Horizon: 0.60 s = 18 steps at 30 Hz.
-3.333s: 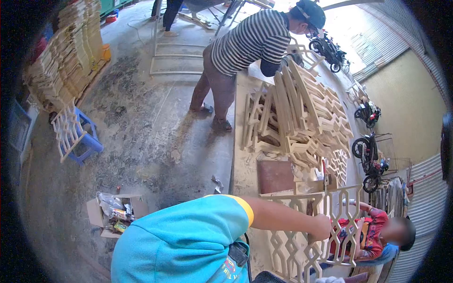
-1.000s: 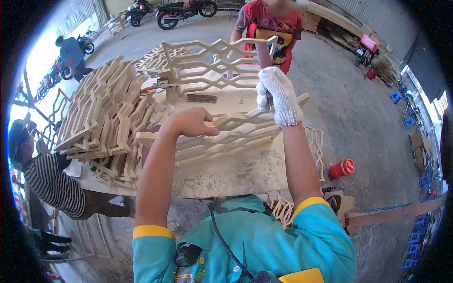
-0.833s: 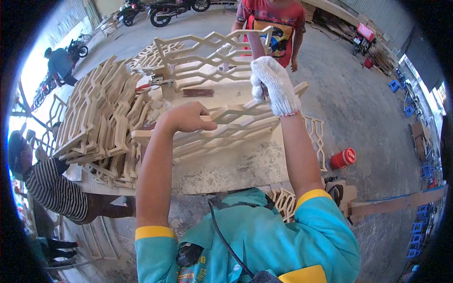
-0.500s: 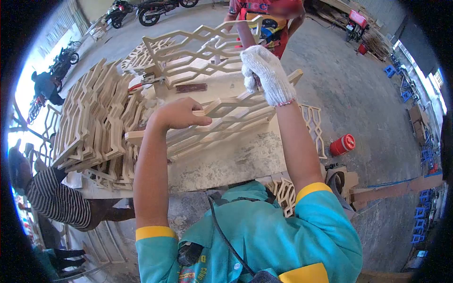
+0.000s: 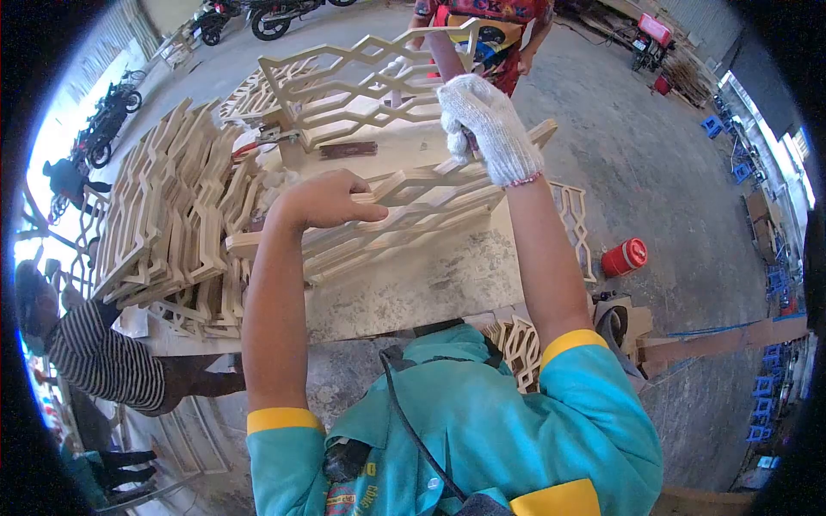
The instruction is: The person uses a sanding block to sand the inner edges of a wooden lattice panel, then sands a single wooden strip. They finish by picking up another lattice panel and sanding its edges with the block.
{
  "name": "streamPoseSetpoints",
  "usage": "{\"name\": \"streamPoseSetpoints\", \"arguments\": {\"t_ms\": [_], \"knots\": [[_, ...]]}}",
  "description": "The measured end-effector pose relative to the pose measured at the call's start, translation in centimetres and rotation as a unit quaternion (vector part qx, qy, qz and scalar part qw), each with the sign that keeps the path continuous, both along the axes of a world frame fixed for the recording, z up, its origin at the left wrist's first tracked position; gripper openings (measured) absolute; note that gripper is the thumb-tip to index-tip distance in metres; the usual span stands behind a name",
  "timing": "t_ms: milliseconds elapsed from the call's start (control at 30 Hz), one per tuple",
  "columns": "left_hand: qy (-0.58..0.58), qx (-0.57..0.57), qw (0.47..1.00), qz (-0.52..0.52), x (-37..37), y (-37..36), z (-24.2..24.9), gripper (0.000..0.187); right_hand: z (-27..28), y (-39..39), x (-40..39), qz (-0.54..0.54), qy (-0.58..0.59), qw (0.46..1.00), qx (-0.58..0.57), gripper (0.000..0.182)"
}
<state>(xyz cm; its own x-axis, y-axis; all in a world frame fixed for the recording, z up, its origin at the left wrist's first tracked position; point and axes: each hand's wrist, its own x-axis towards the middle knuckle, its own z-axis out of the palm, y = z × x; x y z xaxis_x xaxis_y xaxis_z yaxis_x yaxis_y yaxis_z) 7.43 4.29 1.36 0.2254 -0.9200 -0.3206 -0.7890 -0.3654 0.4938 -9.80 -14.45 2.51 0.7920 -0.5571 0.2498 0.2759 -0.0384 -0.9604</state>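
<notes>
My left hand (image 5: pixel 331 199) is bare and closed on a pale wooden lattice frame (image 5: pixel 413 179), thumb on the near side. The frame stands on edge over the worktable (image 5: pixel 413 288), in front of more lattice pieces. My right hand (image 5: pixel 490 129), in a white knitted glove, is wrapped round a long brown sanding stick (image 5: pixel 445 56) that points up and away, above the frame's right part. A second lattice frame (image 5: pixel 357 86) stands upright at the table's far side, beside a red-handled clamp (image 5: pixel 267 138).
Stacked lattice frames (image 5: pixel 163 202) fill the table's left side. A brown block (image 5: pixel 348 150) lies behind my frame. One person (image 5: pixel 486 34) stands across the table, another in stripes (image 5: pixel 107 357) at the left. A red container (image 5: pixel 624 257) is on the floor at right.
My hands stay nearly in place, the gloved one slightly lower. The person across the table has shifted a little. The view has moved slightly.
</notes>
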Motion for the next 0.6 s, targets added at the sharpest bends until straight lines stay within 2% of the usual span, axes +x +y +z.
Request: {"name": "streamPoseSetpoints", "arguments": {"t_ms": [233,333,433,533,567,600], "knots": [[0.022,0.038,0.999,0.009,-0.3,-0.1,0.7,0.061,0.5,0.2,-0.4,0.009,0.020,1.000,-0.004,0.021],[-0.018,-0.006,1.000,0.003,-0.6,0.2,0.7,0.063,0.5,0.2,-0.4,0.001,0.014,1.000,0.002,0.022],[0.007,0.016,0.999,-0.029,-0.3,0.0,0.5,0.065,0.3,0.4,-0.6,0.004,-0.004,1.000,0.012,0.019],[0.005,-0.018,0.997,-0.077,0.5,-0.1,-1.1,0.064,0.3,0.6,-0.2,0.027,-0.013,1.000,0.010,0.015],[-0.013,-0.008,0.997,-0.080,1.0,-0.8,-2.4,0.062,0.2,0.7,-0.1,0.023,-0.013,1.000,-0.009,0.014],[-0.008,-0.042,0.996,-0.083,0.8,-0.8,-3.0,0.060,0.3,0.8,-0.2,0.005,0.007,1.000,-0.004,0.012]]}}
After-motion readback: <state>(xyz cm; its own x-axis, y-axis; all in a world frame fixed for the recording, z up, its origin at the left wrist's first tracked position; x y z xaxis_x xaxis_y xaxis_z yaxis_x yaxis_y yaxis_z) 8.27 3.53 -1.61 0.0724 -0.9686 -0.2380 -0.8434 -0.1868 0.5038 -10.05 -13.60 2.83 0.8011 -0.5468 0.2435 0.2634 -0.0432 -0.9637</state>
